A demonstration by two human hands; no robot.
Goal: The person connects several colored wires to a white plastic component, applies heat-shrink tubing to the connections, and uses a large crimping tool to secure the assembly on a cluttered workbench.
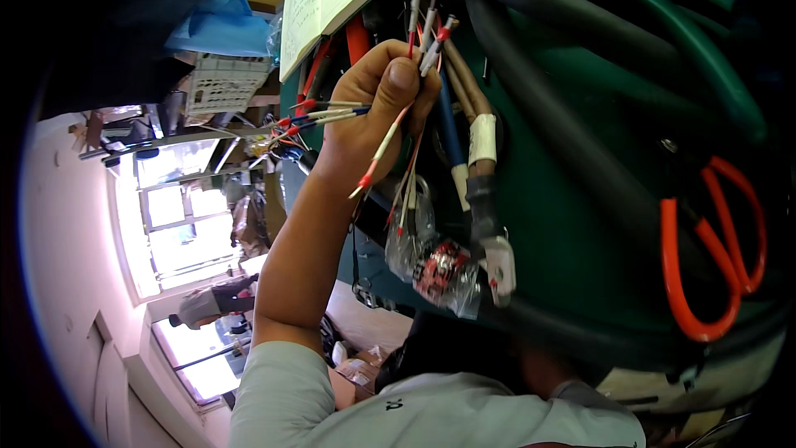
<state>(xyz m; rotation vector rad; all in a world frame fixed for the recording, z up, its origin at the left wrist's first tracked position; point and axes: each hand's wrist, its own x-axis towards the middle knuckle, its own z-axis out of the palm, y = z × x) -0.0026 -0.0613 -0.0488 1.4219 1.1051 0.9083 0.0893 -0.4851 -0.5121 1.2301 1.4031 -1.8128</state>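
A raised left hand (377, 108) pinches a bundle of thin wires (419, 41) against the green machine (580, 224); light, limp and easily bent, they seem best gripped just below their red-tipped ends.

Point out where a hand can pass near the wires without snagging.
Freest: the bare green panel between the taped brown cable and the orange hose loop. Crowded: around the hand gripping red-tipped wires, and below it, where bagged parts hang. Which hand is unclear.
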